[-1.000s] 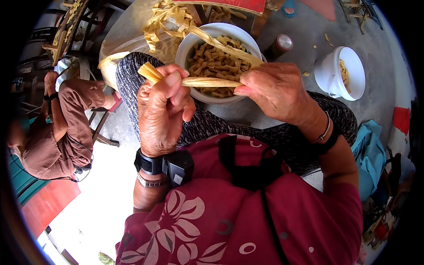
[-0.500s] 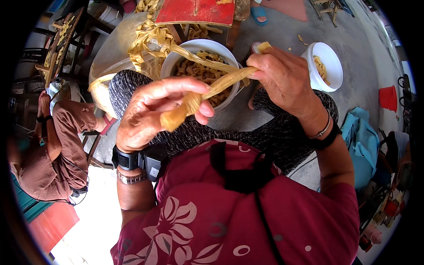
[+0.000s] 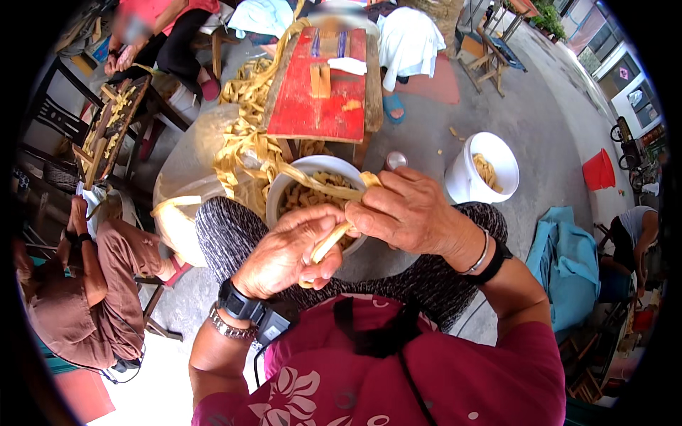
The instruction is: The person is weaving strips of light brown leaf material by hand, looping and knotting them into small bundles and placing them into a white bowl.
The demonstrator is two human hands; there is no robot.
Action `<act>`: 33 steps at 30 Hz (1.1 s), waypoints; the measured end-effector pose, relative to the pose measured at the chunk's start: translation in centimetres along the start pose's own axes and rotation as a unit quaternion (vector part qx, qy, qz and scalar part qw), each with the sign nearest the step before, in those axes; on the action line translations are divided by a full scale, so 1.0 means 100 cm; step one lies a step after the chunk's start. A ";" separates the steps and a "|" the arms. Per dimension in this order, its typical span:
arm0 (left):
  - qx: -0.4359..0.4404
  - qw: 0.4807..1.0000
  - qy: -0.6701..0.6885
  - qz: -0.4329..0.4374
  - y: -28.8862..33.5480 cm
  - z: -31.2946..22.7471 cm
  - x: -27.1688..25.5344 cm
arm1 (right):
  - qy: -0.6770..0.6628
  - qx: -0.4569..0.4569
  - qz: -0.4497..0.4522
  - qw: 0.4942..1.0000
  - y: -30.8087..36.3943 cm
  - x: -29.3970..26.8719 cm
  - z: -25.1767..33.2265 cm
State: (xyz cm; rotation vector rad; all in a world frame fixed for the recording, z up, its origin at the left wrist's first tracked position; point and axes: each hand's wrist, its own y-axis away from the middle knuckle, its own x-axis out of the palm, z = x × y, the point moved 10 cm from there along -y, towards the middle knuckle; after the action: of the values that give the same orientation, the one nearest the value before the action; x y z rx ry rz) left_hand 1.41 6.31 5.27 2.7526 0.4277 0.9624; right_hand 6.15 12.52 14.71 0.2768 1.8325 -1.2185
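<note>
Over my lap, both hands work a long, flat yellow strip (image 3: 329, 243); its material I cannot make out. My left hand (image 3: 288, 252) has its fingers closed round the short tail end, which points down toward my lap. Close against it, my right hand (image 3: 401, 213) pinches the strip, and a folded bit sticks up above its fingers. From there the strip runs left across a white bucket (image 3: 327, 162) between my knees to a heap of loose strips (image 3: 245, 153). Many short folded yellow pieces (image 3: 307, 195) lie in the bucket, partly hidden by my hands.
Beyond the bucket stands a red-topped bench (image 3: 312, 113) with a small wooden block on it. A second white bucket (image 3: 490, 170) with yellow pieces is to the right, near a blue cloth (image 3: 565, 263). Other people sit at the left and far side.
My view has tilted up, showing more of the bench and the people beyond. My hands have come together, and the left fingers, loosely spread before, now close round the strip's end.
</note>
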 end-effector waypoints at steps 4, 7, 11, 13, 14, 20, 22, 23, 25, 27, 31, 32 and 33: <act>0.005 0.999 0.022 0.047 0.011 0.004 0.008 | -0.011 -0.001 0.030 0.999 -0.004 0.009 0.000; 0.021 0.998 -0.022 0.063 0.021 0.008 0.009 | -0.062 0.012 -0.012 0.998 -0.004 0.015 0.006; 0.078 0.993 -0.090 0.021 0.035 -0.011 0.002 | -0.191 0.127 -0.068 0.971 -0.005 0.033 0.000; 0.093 0.982 -0.155 -0.051 0.042 -0.022 -0.006 | -0.324 0.186 -0.100 0.922 -0.010 0.042 0.000; 0.128 0.970 -0.196 -0.069 0.043 -0.030 -0.009 | -0.353 0.205 -0.089 0.909 -0.014 0.045 0.000; 0.257 0.896 -0.323 -0.162 0.056 -0.049 -0.011 | -0.523 0.311 -0.055 0.792 -0.014 0.073 0.006; 0.280 0.876 -0.357 -0.161 0.054 -0.050 -0.011 | -0.578 0.379 -0.023 0.722 -0.004 0.082 0.006; 0.291 0.866 -0.374 -0.161 0.054 -0.051 -0.010 | -0.603 0.411 -0.007 0.684 0.002 0.088 0.007; 0.288 0.881 -0.340 -0.159 0.052 -0.049 -0.005 | -0.630 0.427 -0.015 0.648 0.013 0.100 0.008; 0.285 0.895 -0.305 -0.157 0.048 -0.047 -0.001 | -0.658 0.439 -0.038 0.611 0.020 0.106 0.010; 0.278 0.906 -0.290 -0.131 0.036 -0.032 -0.006 | -0.691 0.462 -0.050 0.553 0.030 0.109 0.011; 0.286 0.906 -0.282 -0.131 0.034 -0.027 -0.011 | -0.696 0.472 -0.039 0.540 0.040 0.120 0.011; 0.287 0.907 -0.272 -0.142 0.033 -0.024 -0.013 | -0.699 0.484 -0.029 0.526 0.049 0.129 0.012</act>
State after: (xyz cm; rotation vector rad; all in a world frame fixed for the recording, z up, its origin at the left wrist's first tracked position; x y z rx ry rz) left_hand -0.44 3.00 7.26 3.1404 1.1018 -0.0452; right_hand 2.35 10.41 1.60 -0.2039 -0.3524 -1.5873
